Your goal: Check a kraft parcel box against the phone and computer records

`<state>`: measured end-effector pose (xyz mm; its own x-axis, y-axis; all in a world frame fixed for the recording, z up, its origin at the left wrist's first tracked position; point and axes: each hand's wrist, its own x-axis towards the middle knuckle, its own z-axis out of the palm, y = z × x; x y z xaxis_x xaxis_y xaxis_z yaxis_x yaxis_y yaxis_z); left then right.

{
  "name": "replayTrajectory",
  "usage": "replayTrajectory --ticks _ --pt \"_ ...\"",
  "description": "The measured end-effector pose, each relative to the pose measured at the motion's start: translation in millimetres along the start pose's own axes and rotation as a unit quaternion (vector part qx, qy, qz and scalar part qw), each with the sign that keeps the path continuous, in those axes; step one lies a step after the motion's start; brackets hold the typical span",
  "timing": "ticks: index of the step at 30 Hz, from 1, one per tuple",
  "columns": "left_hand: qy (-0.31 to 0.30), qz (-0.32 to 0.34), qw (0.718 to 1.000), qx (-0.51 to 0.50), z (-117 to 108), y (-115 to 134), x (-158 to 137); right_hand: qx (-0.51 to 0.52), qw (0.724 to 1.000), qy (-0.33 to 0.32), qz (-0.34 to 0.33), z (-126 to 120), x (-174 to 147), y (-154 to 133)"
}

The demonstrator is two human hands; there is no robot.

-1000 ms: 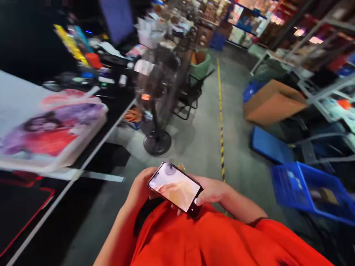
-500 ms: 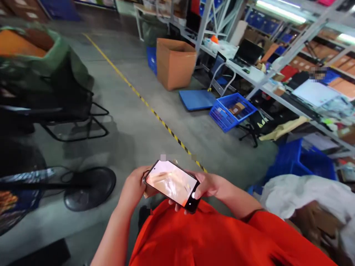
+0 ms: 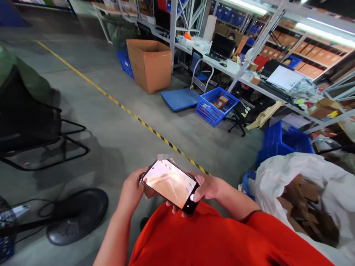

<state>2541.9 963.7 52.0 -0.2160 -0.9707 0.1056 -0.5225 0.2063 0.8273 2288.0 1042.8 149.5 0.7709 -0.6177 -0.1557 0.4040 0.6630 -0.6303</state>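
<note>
A smartphone [image 3: 169, 183] lies tilted in front of my red shirt, its screen lit with a live camera picture of something light brown and shiny. My right hand [image 3: 206, 188] is closed around the phone's right end, thumb on the white shutter button and fingertips showing below the lower edge. At the left end, my left hand [image 3: 133, 190] is closed, its fingers partly hidden behind the phone. A brown package [image 3: 149, 193] pokes out under the phone beside the left palm, and the left hand grips it. Most of the package is covered.
Yellow-black floor tape [image 3: 149, 127] runs diagonally ahead. Beyond it stand a large carton [image 3: 151, 68], a blue platform cart [image 3: 180, 99] and a blue crate [image 3: 210, 111]. At right sits a white sack [image 3: 269, 177] of cardboard; at left, a black chair [image 3: 30, 122] and round stand base [image 3: 77, 216].
The view has turned to the right, so the surroundings sit further left and more of the white sack shows. Both hands keep their hold, the thumb still at the shutter button.
</note>
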Motion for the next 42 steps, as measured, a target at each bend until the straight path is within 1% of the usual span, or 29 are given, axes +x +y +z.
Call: replayTrajectory --ticks 3,7,9,11,12,14,15,17,18,20,22,24,26,27,29,31,32,33,34,36,37,38,39,40,41,42 --pt "-0.008 -0.017 1.000 -0.008 -9.8 -6.0 -0.9 0.019 1.000 0.003 0.010 -1.8 7.0 6.2" --pt "-0.024 -0.050 0.998 -0.011 -24.8 -27.0 -3.0 0.042 0.998 0.005 0.043 -6.3 19.3 13.3" --pt "-0.019 -0.057 0.998 -0.013 -25.9 -36.1 -2.0 0.049 0.998 0.009 0.033 -5.5 21.5 13.4" --pt "-0.009 -0.054 0.998 -0.004 -19.5 -38.8 3.3 0.057 0.998 0.020 -0.007 -1.2 19.6 12.0" --pt "-0.008 -0.048 0.999 0.007 -13.2 -37.3 7.8 0.060 0.997 0.036 -0.042 1.8 17.6 11.4" --pt "-0.014 -0.028 0.999 0.031 6.1 -28.8 20.5 0.067 0.982 0.101 -0.144 7.1 12.7 11.0" --pt "-0.022 -0.015 0.999 0.044 19.3 -22.3 28.4 0.071 0.967 0.143 -0.201 8.0 10.2 10.7" --pt "-0.029 0.011 0.997 0.069 53.1 -5.8 46.7 0.084 0.924 0.221 -0.300 3.4 4.3 8.6" --pt "-0.034 0.029 0.996 0.071 73.6 3.7 56.9 0.095 0.903 0.252 -0.336 -2.8 -0.3 6.2" --pt "-0.049 0.067 0.995 0.055 120.1 24.6 79.3 0.115 0.868 0.297 -0.381 -21.7 -15.7 -1.8" --pt "-0.070 0.093 0.993 0.024 171.3 48.1 103.5 0.119 0.845 0.325 -0.408 -45.6 -42.0 -14.2" --pt "-0.087 0.104 0.991 -0.002 223.5 75.2 128.7 0.102 0.829 0.342 -0.431 -69.4 -78.8 -31.7" --pt "-0.084 0.108 0.990 -0.028 273.8 105.1 153.8 0.083 0.808 0.364 -0.455 -90.2 -123.3 -54.4" --pt "-0.073 0.106 0.991 -0.046 297.7 120.3 166.0 0.078 0.793 0.381 -0.470 -99.4 -147.4 -67.1" --pt "-0.046 0.098 0.990 -0.087 342.8 148.6 190.3 0.074 0.750 0.417 -0.507 -116.3 -196.5 -93.2" --pt "-0.024 0.095 0.987 -0.127 384.0 171.8 215.6 0.087 0.694 0.452 -0.553 -134.1 -244.2 -117.2" --pt "-0.007 0.100 0.984 -0.148 403.2 181.3 229.4 0.101 0.660 0.469 -0.578 -144.3 -266.5 -127.7" --pt "0.013 0.107 0.980 -0.169 421.5 189.7 244.1 0.118 0.618 0.488 -0.605 -156.0 -287.6 -137.0" --pt "0.035 0.115 0.975 -0.189 438.9 197.6 259.9 0.137 0.568 0.510 -0.632 -169.2 -307.2 -145.1" --pt "0.072 0.135 0.964 -0.219 471.7 213.9 294.9 0.170 0.446 0.562 -0.676 -200.0 -342.0 -158.4" --pt "0.077 0.153 0.961 -0.219 487.6 223.3 313.7 0.181 0.387 0.590 -0.686 -216.9 -357.0 -164.1" --pt "0.070 0.183 0.960 -0.203 503.8 234.0 333.1 0.190 0.341 0.615 -0.685 -234.3 -370.5 -169.6" --pt "0.064 0.219 0.958 -0.176 520.8 246.4 352.9 0.199 0.313 0.634 -0.679 -251.6 -382.1 -175.4" --pt "0.055 0.259 0.954 -0.141 539.0 260.4 372.7 0.206 0.304 0.645 -0.670 -268.3 -392.0 -182.1" --pt "0.041 0.294 0.949 -0.102 559.0 276.1 392.4 0.214 0.309 0.649 -0.661 -284.1 -399.9 -190.2" --pt "0.024 0.319 0.945 -0.065 580.9 293.3 411.8 0.223 0.325 0.647 -0.653 -298.8 -406.1 -200.4"
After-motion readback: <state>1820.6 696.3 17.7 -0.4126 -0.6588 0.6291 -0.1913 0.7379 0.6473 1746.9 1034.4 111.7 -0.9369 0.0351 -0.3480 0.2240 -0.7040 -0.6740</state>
